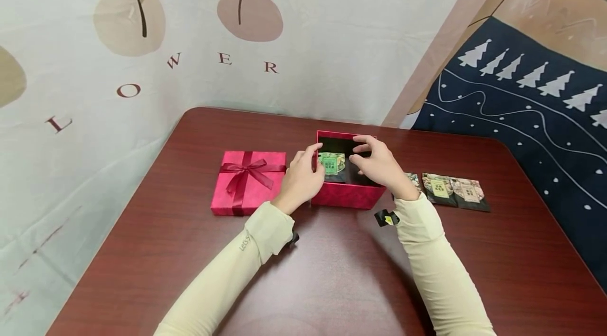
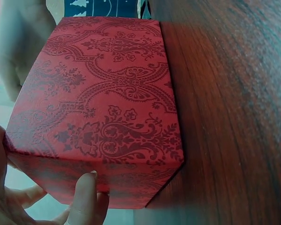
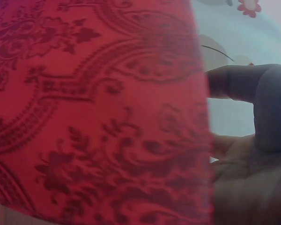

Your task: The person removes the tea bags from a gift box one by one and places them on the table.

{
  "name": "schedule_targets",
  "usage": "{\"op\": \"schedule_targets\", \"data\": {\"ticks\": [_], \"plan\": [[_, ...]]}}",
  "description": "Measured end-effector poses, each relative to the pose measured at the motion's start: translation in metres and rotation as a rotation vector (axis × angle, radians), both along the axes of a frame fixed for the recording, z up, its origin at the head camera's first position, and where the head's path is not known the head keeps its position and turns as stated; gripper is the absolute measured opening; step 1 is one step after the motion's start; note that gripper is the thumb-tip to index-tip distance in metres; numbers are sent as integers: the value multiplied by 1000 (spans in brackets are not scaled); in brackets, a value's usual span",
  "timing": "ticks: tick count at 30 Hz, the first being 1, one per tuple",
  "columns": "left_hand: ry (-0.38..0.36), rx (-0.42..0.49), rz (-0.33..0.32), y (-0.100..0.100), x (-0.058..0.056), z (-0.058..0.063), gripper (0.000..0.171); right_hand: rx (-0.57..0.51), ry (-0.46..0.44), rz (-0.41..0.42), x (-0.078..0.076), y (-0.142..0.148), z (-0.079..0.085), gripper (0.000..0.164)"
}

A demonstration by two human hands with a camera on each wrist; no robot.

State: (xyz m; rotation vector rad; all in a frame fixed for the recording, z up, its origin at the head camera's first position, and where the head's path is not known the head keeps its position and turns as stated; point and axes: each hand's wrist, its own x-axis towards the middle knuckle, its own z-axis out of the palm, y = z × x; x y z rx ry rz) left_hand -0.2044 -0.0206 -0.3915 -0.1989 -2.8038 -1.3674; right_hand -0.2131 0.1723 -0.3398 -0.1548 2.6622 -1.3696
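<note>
A red gift box (image 1: 348,196) stands uncovered on the table, its outside covered with a dark scroll pattern. Inside its left part lies a green printed sachet (image 1: 331,165). My left hand (image 1: 302,178) grips the box's left wall, with the thumb at the inner side and fingers (image 2: 85,199) against the outside. Over the right part of the box is my right hand (image 1: 378,165), thumb and fingers spread apart and bent, nothing visible between them. In the right wrist view the box wall (image 3: 103,112) hides part of that hand.
Left of the box lies a red lid (image 1: 251,194) with a ribbon bow. To the right are a yellow-labelled sachet (image 1: 439,188), a pink-labelled sachet (image 1: 469,193) and another sachet (image 1: 412,180) partly behind the right wrist. A printed cloth (image 1: 332,62) hangs behind the table.
</note>
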Motion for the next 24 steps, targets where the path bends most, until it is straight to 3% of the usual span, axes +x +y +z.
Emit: {"op": "schedule_targets", "data": {"ticks": [17,24], "plan": [[-17,-14,-2,0,-1,1,53,93,-27,18,-15,-11,-13,52],[9,-17,-9,-1,0,0,53,140,-39,43,-20,-13,-16,55]]}}
